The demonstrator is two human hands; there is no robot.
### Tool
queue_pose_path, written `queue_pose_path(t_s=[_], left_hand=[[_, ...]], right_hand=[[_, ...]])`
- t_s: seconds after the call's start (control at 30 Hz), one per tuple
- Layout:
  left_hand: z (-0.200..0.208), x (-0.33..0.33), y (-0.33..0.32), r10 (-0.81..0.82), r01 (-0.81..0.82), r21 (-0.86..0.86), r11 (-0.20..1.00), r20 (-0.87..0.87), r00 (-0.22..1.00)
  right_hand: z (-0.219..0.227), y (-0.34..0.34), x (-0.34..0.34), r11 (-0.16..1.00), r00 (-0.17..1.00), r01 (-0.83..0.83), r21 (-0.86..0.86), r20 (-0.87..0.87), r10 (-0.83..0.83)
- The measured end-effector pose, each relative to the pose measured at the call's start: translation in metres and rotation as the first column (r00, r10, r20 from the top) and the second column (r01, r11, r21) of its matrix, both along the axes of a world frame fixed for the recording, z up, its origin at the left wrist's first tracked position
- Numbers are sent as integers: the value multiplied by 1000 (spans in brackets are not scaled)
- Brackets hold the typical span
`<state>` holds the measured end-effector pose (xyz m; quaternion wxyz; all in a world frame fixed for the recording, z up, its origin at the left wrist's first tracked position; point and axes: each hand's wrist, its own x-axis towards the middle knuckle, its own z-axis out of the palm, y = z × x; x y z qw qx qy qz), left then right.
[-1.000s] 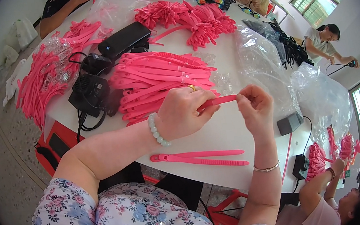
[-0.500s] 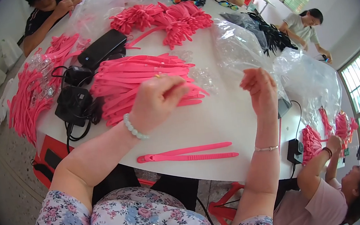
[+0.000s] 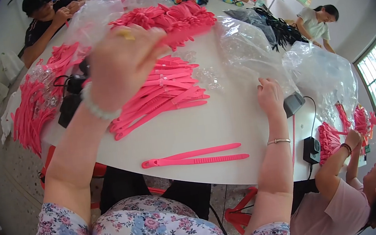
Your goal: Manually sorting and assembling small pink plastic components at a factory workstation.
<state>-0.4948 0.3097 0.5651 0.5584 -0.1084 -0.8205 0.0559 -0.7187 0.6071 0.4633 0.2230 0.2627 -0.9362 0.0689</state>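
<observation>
My left hand (image 3: 126,61) is raised over the middle of the white table, smeared by motion. Its fingers pinch a pink strap (image 3: 189,33), blurred too, which sticks out to the right. Below and behind that hand lies a thick pile of pink straps (image 3: 165,89). My right hand (image 3: 270,93) is low over the table's right part, fingers curled together; whatever they hold, if anything, is hidden. Close to the near edge, a pair of pink straps (image 3: 195,158) meets at the left end and spreads slightly toward the right.
Small clear pieces (image 3: 211,77) lie right of the pile. Clear plastic bags (image 3: 250,52) and a grey device (image 3: 293,104) stand on the right. More pink straps (image 3: 35,109) with clear parts hang over the left edge. Co-workers sit around the table, one (image 3: 345,192) close at right.
My left hand has risen up and left from the pile and now has a strap in it. The right hand has lowered slightly. The pair of straps in front stays put.
</observation>
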Motion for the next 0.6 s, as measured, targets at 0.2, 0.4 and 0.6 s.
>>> queue_pose_path(t_s=[0.2, 0.4, 0.6], left_hand=[[-79, -30, -21, -204, 29, 322, 946, 526, 826], [-60, -25, -5, -190, 69, 247, 967, 509, 839], [-61, 0, 64, -593, 364, 472, 803, 570, 569]], right_hand=[[-11, -17, -2, 996, 996, -78, 32, -50, 79], [-9, -16, -5, 999, 999, -35, 21, 5, 35], [-9, -14, -7, 994, 997, -68, -89, -45, 65]])
